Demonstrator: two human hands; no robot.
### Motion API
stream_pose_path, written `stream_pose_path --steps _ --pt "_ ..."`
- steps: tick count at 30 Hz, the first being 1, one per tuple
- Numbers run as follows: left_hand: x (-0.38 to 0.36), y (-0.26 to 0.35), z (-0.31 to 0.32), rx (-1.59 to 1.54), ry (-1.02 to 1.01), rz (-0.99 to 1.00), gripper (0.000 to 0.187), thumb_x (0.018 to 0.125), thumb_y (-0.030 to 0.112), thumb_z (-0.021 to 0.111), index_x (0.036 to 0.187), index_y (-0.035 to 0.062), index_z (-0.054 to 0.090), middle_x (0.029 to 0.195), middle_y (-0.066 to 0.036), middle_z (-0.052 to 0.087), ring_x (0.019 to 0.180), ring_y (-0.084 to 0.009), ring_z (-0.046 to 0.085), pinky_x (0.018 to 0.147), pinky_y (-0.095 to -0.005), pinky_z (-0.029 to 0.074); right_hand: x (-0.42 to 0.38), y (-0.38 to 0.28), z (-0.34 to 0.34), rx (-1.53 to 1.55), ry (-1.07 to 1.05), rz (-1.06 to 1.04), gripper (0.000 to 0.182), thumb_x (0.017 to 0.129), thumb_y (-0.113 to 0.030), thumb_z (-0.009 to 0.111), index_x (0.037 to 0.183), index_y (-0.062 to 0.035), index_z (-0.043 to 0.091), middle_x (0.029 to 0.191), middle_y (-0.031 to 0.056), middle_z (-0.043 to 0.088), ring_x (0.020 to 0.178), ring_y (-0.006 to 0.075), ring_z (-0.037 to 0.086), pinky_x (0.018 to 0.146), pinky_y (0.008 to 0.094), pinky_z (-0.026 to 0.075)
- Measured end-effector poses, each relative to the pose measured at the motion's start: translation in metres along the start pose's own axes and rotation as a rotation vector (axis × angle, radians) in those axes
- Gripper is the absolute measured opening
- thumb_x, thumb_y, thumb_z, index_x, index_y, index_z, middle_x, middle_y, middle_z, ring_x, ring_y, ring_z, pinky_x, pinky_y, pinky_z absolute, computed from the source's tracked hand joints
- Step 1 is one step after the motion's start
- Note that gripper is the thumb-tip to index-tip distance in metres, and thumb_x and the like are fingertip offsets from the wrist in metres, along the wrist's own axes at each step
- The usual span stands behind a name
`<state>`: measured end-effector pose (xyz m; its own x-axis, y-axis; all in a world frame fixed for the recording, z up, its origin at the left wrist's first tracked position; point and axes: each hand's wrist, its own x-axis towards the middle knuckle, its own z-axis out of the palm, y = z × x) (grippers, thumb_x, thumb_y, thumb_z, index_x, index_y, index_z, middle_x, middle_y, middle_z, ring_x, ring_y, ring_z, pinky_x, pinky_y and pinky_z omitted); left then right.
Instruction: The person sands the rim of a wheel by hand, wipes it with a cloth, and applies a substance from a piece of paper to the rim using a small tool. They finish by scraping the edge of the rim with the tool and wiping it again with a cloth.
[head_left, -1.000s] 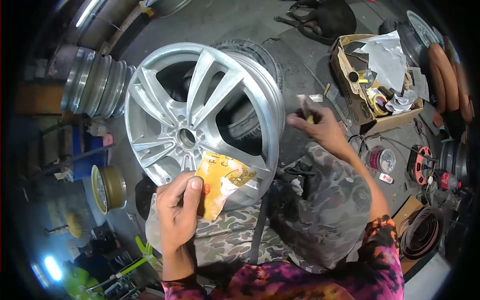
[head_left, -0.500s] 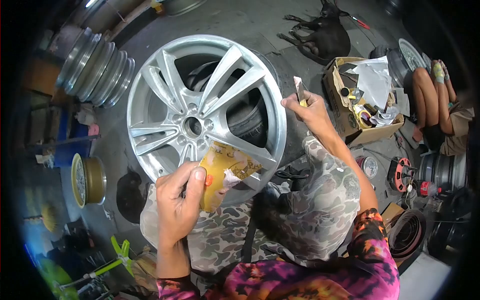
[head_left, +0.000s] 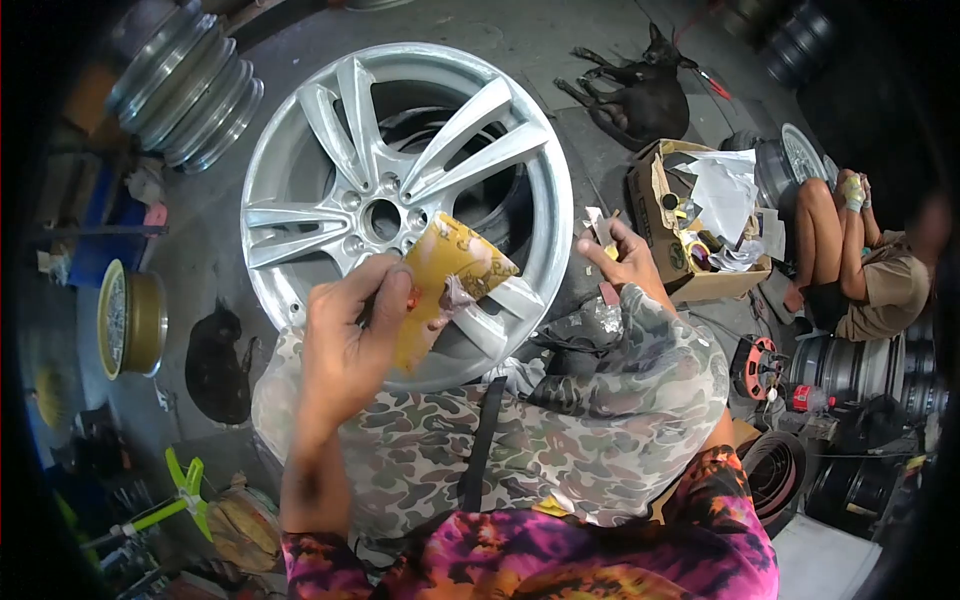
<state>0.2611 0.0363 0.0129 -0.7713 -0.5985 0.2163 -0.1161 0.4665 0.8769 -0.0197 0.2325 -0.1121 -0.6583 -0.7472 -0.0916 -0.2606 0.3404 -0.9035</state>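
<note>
My left hand [head_left: 345, 330] is closed, thumb on top, around the edge of a yellow printed sheet [head_left: 475, 250]. On the sheet lie a greyish-pink putty smear and an orange-red dab by my thumb. It overlaps the silver alloy wheel [head_left: 262, 185], which leans toward my knees with its spoked face up. To the right of the wheel rim, my right hand [head_left: 635, 262] pinches a small putty knife [head_left: 598, 222]; pale paste shows on its tip. The knife is apart from the wheel and the sheet.
A cardboard box [head_left: 720, 287] of papers and tape stands to the right, with a seated person [head_left: 880, 270] beyond it. A black dog [head_left: 640, 100] lies ahead; another dark animal [head_left: 215, 365] lies left. Stacked rims [head_left: 185, 90] and a gold rim [head_left: 140, 320] stand left.
My view has shifted a little to the right. My right hand has lowered from beside the rim, and the putty knife is now turned. My left hand still holds the yellow sheet over the wheel.
</note>
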Motion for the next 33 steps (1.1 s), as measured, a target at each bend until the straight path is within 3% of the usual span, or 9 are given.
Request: stream_pose_path --steps 3,4,7,9,13,19,24,28,33 --pt "0.000 -0.002 -0.005 -0.040 -0.007 -0.042 0.025 0.105 0.015 0.057 0.093 -0.0050 0.065 0.072 -0.012 0.066 0.061 -0.0188 0.065 0.061 -0.0314 0.049 -0.009 -0.027 -0.009 0.170 0.149 0.227 0.036 0.106 -0.042 0.054 0.118 -0.0089 0.059 0.072 -0.0039 0.048 0.066 0.0061 0.042 0.055 0.0252 0.032" --pt "0.001 -0.001 -0.006 -0.044 -0.014 -0.055 0.026 0.106 0.016 0.057 0.093 -0.0052 0.065 0.072 -0.012 0.066 0.061 -0.0190 0.066 0.060 -0.0312 0.049 -0.006 -0.016 -0.013 0.187 0.122 0.085 0.028 0.110 -0.036 0.049 0.116 -0.0101 0.059 0.075 -0.0029 0.051 0.065 0.0062 0.041 0.057 0.0244 0.032" --pt "0.003 -0.006 -0.006 0.032 -0.004 0.004 0.028 0.106 0.018 0.058 0.093 -0.0050 0.065 0.072 -0.012 0.066 0.061 -0.0178 0.064 0.060 -0.0313 0.048 0.005 -0.007 -0.018 0.134 0.102 0.017 0.025 0.110 -0.031 0.051 0.114 -0.0088 0.061 0.078 -0.0016 0.055 0.067 0.0059 0.044 0.061 0.0245 0.037" --pt "0.003 -0.005 -0.006 0.063 -0.014 0.007 0.030 0.107 0.020 0.058 0.093 -0.0049 0.065 0.072 -0.012 0.066 0.061 -0.0173 0.062 0.061 -0.0312 0.048 0.013 -0.001 -0.016 0.053 0.133 -0.186 0.022 0.108 -0.026 0.057 0.113 -0.0059 0.066 0.082 -0.0008 0.060 0.073 0.0058 0.050 0.068 0.0239 0.041" --pt "0.004 -0.006 -0.004 0.123 -0.023 0.017 0.034 0.108 0.024 0.056 0.091 -0.0047 0.064 0.072 -0.012 0.065 0.061 -0.0159 0.058 0.061 -0.0309 0.047 0.023 -0.008 -0.012 0.113 0.109 -0.169 0.024 0.103 -0.023 0.066 0.118 -0.0050 0.073 0.090 -0.0031 0.063 0.082 0.0064 0.054 0.075 0.0239 0.045" --pt "0.005 -0.008 -0.005 0.123 -0.037 0.021 0.037 0.108 0.028 0.056 0.090 -0.0039 0.064 0.072 -0.012 0.065 0.060 -0.0158 0.058 0.062 -0.0314 0.046 0.036 0.021 0.006 0.219 0.100 -0.253 0.026 0.099 -0.020 0.072 0.119 -0.0052 0.075 0.098 -0.0006 0.068 0.087 0.0074 0.059 0.080 0.0243 0.047" --pt "0.002 -0.004 -0.005 0.079 -0.041 -0.019 0.037 0.108 0.028 0.056 0.090 -0.0033 0.064 0.072 -0.012 0.065 0.060 -0.0168 0.058 0.062 -0.0313 0.046 0.023 0.035 0.007 0.211 0.051 -0.182 0.026 0.097 -0.019 0.075 0.119 -0.0052 0.075 0.103 0.0010 0.070 0.093 0.0089 0.062 0.085 0.0252 0.048" --pt "0.001 -0.005 -0.005 0.103 -0.037 0.002 0.037 0.108 0.028 0.056 0.090 -0.0030 0.064 0.071 -0.012 0.064 0.059 -0.0177 0.058 0.061 -0.0317 0.046 0.011 0.037 -0.004 0.093 0.031 -0.192 0.024 0.095 -0.013 0.075 0.117 -0.0050 0.075 0.104 0.0053 0.070 0.094 0.0138 0.064 0.085 0.0284 0.050" --pt "0.000 -0.007 -0.006 0.120 -0.044 0.014 0.035 0.108 0.026 0.056 0.090 -0.0030 0.064 0.068 -0.012 0.061 0.057 -0.0171 0.055 0.059 -0.0319 0.044 0.002 -0.002 -0.026 -0.224 0.074 -0.467 0.026 0.089 -0.004 0.075 0.116 -0.0043 0.075 0.103 0.0095 0.068 0.094 0.0230 0.065 0.086 0.0340 0.050"
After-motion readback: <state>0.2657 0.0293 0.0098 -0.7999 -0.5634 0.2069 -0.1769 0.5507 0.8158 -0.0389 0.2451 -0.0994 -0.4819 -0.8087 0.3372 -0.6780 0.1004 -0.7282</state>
